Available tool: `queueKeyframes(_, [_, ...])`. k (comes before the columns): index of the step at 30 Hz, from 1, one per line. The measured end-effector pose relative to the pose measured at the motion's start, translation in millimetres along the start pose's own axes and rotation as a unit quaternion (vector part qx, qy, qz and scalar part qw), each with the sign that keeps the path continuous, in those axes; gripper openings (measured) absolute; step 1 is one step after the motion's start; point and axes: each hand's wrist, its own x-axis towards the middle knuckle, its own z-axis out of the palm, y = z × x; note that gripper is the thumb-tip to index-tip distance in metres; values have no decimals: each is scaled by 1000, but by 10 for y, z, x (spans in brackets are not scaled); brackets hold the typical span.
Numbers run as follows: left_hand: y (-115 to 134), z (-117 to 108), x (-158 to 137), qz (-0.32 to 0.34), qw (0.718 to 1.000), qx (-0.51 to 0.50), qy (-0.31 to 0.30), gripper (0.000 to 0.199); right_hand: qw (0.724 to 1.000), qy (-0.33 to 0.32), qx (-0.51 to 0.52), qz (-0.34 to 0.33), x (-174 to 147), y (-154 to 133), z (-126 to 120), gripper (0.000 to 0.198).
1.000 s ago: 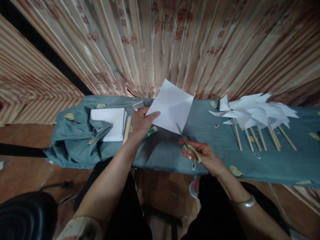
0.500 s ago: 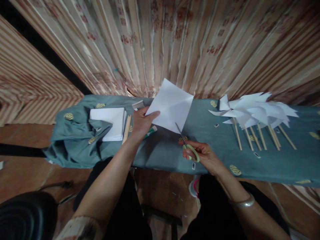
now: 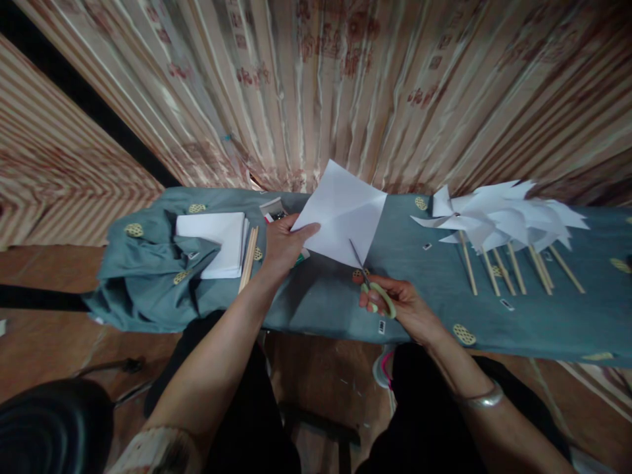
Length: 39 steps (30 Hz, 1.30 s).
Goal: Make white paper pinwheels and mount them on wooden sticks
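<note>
Our left hand (image 3: 282, 245) pinches the lower left corner of a plain white square paper sheet (image 3: 340, 210), raised tilted above the table (image 3: 326, 296). Our right hand (image 3: 399, 306) grips green-handled scissors (image 3: 370, 280), fingers through the loops, blades meeting the sheet's bottom corner. We see no readable writing. White pinwheels (image 3: 498, 217) lie well to the right.

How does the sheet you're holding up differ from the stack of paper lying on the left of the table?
The sheet is single, lifted off the table, tilted corner-up and pinched at its edge by the left hand; the stack is many sheets lying flat on the cloth, untouched. The scissors in the right hand meet the sheet's lower corner; nothing meets the stack, though sticks lie beside it. Both are plain white and roughly square.
</note>
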Motion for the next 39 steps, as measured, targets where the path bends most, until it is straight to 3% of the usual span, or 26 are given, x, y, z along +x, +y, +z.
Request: queueKeyframes(39, [-14, 58, -63, -40, 998, -20, -38, 27, 1000, 16, 21, 2, 29, 13, -2, 53])
